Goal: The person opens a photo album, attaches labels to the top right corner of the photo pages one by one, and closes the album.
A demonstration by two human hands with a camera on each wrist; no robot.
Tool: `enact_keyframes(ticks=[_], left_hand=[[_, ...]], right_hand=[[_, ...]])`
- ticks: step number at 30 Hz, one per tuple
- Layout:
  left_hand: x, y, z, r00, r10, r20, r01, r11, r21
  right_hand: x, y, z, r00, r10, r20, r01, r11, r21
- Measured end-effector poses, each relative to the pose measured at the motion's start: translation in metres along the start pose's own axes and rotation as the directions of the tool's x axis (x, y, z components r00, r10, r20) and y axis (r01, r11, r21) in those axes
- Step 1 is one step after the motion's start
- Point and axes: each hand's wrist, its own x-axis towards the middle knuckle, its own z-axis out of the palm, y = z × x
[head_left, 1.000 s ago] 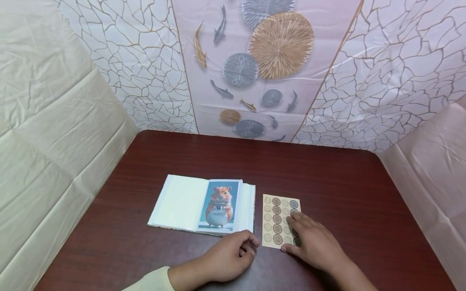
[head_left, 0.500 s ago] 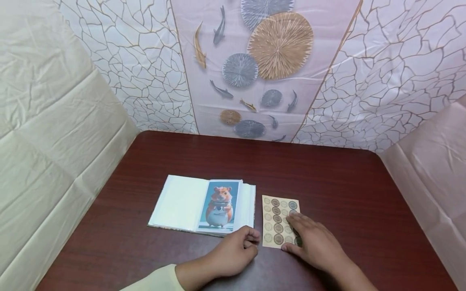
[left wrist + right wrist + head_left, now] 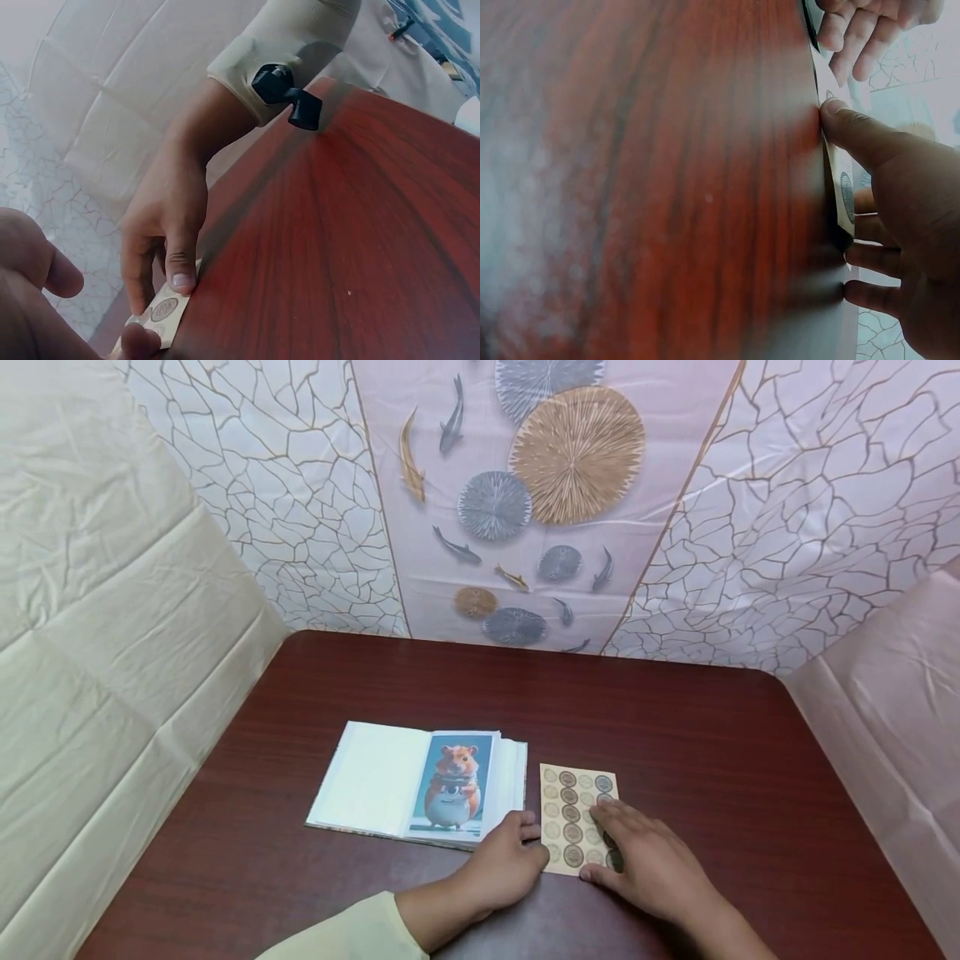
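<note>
While the right hand (image 3: 651, 862) lies loose-fingered on the sheet (image 3: 568, 814), likely steadying it right of the album (image 3: 378, 781), the left hand (image 3: 507, 863) is at the sheet's near left corner, pinching or just touching, I can't tell.

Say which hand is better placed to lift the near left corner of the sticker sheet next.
Left, I'd judge. The left hand has its thumb right at that corner of the sticker sheet, while the right hand rests across the opposite side, where it could steady the sheet.
</note>
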Motion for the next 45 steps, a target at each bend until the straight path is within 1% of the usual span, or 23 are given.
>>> enact_keyframes(ticks=[3,9,14,16,17,21,23,25,28,32,36,38,40,42,45], left_hand=[[0.002,0.002,0.002,1.0,-0.007,-0.01,0.007,0.998,-0.056],[0.004,0.006,0.004,0.999,0.029,-0.02,-0.031,0.992,-0.123],[0.005,0.008,0.004,0.998,0.06,-0.022,-0.061,0.994,-0.095],[0.005,0.007,0.004,0.998,0.064,-0.012,-0.065,0.992,-0.105],[0.005,0.006,0.004,0.998,0.062,-0.001,-0.062,0.99,-0.127],[0.004,0.001,0.008,0.998,0.022,0.051,-0.009,0.972,-0.233],[0.004,-0.002,0.01,0.997,-0.005,0.081,0.027,0.963,-0.269],[0.002,-0.004,0.012,0.995,-0.015,0.098,0.042,0.959,-0.282],[0.001,-0.006,0.012,0.992,-0.015,0.127,0.053,0.952,-0.302],[0.001,-0.008,0.012,0.988,0.005,0.155,0.048,0.942,-0.333],[0.001,-0.007,0.012,0.989,0.023,0.146,0.03,0.936,-0.351],[0.002,-0.007,0.012,0.99,0.027,0.135,0.023,0.935,-0.355],[0.002,-0.006,0.012,0.992,0.025,0.127,0.023,0.931,-0.364],[0.002,-0.007,0.012,0.993,0.025,0.117,0.021,0.924,-0.382],[0.003,-0.007,0.011,0.994,0.028,0.104,0.017,0.913,-0.408]], right_hand=[[-0.001,0.0,0.0,1.0,0.002,0.01,-0.002,1.0,0.0],[-0.004,0.0,0.0,1.0,-0.005,0.014,0.004,1.0,0.018],[-0.005,-0.001,-0.002,1.0,-0.008,0.015,0.007,0.999,0.038],[-0.006,-0.001,-0.001,1.0,-0.008,0.015,0.008,0.999,0.04],[-0.006,-0.001,-0.001,1.0,-0.009,0.015,0.008,0.999,0.04],[-0.007,-0.002,0.0,1.0,-0.01,0.013,0.009,0.999,0.041],[-0.007,-0.002,0.0,1.0,-0.016,0.006,0.016,0.999,0.04],[-0.007,-0.003,-0.001,1.0,-0.024,-0.004,0.024,0.999,0.041],[-0.007,-0.005,-0.002,0.999,-0.036,-0.024,0.037,0.998,0.043],[-0.007,-0.008,-0.003,0.998,-0.044,-0.054,0.046,0.998,0.042],[-0.007,-0.011,-0.005,0.994,-0.057,-0.094,0.062,0.997,0.048],[-0.008,-0.013,-0.006,0.988,-0.074,-0.137,0.081,0.996,0.047],[-0.009,-0.014,-0.008,0.974,-0.11,-0.198,0.123,0.991,0.056],[-0.009,-0.015,-0.009,0.949,-0.169,-0.266,0.192,0.979,0.065],[-0.008,-0.017,-0.012,0.899,-0.263,-0.351,0.313,0.945,0.093]])
